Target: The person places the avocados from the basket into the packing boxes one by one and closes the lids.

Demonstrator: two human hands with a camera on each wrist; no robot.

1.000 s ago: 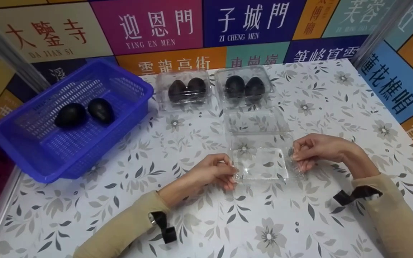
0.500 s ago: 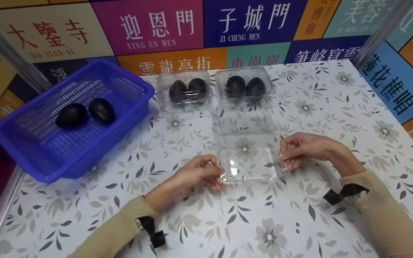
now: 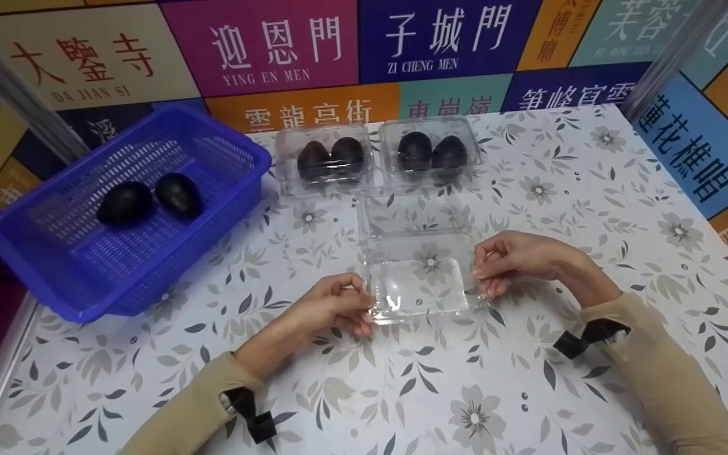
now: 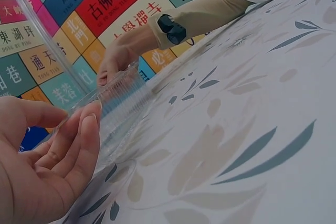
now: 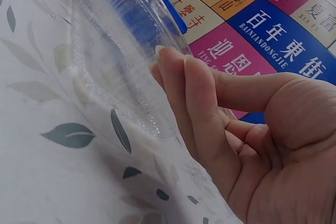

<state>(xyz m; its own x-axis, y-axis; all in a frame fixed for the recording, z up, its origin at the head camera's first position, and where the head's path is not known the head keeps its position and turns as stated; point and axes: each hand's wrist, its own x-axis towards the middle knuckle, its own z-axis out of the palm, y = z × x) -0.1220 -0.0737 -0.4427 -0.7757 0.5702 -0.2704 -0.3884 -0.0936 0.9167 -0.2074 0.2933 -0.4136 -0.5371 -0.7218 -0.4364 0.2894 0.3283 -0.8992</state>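
Observation:
An opened clear plastic clamshell box [image 3: 418,287] lies on the flowered cloth, its lid [image 3: 414,212] folded back toward the wall. Nothing is in it. My left hand [image 3: 332,306] pinches its left edge near the front corner, thumb against fingers. At the opposite edge, my right hand [image 3: 522,256] pinches the rim. In the left wrist view the thumb and curled fingers of the left hand [image 4: 47,161] meet at the clear box [image 4: 128,98]. The right wrist view has the bent fingers of the right hand [image 5: 241,135] at the ridged plastic wall [image 5: 115,51].
A blue perforated basket [image 3: 196,253] stands at the left with two black, egg-shaped fruits [image 3: 125,203] resembling avocados. Behind the open box are two closed clamshell boxes, left [image 3: 285,183] and right [image 3: 392,180], each holding two similar dark fruits. A printed wall [image 3: 263,44] borders the table.
Both hands have moved left together, sliding the open clamshell box with them. The basket and the two filled boxes have stayed in place.

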